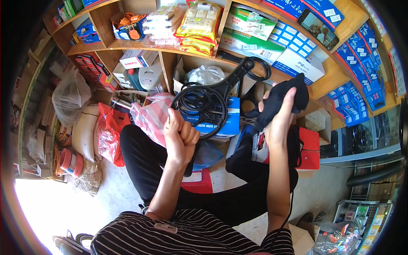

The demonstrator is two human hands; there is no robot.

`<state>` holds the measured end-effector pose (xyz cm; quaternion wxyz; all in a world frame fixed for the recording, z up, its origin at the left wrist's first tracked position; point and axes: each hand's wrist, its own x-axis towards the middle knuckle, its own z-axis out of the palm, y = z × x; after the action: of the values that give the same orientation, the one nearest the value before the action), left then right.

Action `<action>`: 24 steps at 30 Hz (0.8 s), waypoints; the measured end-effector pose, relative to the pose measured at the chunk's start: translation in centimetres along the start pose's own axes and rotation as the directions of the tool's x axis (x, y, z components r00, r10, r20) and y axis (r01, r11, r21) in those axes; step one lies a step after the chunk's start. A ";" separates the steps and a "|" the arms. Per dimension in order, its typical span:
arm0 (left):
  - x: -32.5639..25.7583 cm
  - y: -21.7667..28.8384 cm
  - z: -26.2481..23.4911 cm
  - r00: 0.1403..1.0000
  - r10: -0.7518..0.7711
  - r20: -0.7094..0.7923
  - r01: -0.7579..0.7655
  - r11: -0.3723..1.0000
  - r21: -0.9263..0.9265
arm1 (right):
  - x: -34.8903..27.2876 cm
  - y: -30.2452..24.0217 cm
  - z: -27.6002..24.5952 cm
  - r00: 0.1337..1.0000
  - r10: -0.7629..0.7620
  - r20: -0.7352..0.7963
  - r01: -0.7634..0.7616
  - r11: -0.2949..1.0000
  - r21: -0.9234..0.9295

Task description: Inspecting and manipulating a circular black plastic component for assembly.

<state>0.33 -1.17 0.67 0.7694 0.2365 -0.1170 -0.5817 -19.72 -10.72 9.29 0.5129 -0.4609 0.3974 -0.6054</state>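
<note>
My left hand (180, 138) is closed in a fist with the thumb up, against the lower left of a black ring-shaped frame (224, 106). A dark bar (190, 168) shows below the fist; what the fingers wrap is hidden. Coiled black cable (191, 100) lies within the ring, and a stem (237, 77) runs from it to the upper right, by a smaller cable loop (268, 70). My right hand (278, 125) grips a bunched black cloth (293, 95), thumb on the near side and fingertips at its left edge.
A blue box (231, 117) stands behind the ring, and a red box (309, 148) sits at right. Wooden shelves (170, 46) hold packages; a phone (318, 29) leans there. Red (111, 136) and pink (148, 117) plastic bags lie at left. My crossed legs (221, 206) are below.
</note>
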 end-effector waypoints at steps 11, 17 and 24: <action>-2.3 -2.4 3.3 0.897 -0.148 0.416 0.066 0.977 0.205 | 0.8 5.8 1.3 0.757 -0.450 0.474 0.653 0.497 -0.572; -2.8 -2.6 2.2 0.782 -0.162 0.602 0.157 0.986 0.062 | 2.3 3.4 -1.2 0.791 -0.530 0.306 0.609 0.637 -0.473; -3.8 -3.4 2.7 0.834 -0.188 0.519 0.189 0.981 0.052 | 1.9 0.9 -1.9 0.717 -0.696 0.021 0.605 0.608 -0.514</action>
<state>-4.89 1.15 1.71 0.6480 0.0797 -0.2969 -0.6969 -21.40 -12.69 8.23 0.0850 -0.6297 0.3849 -0.6694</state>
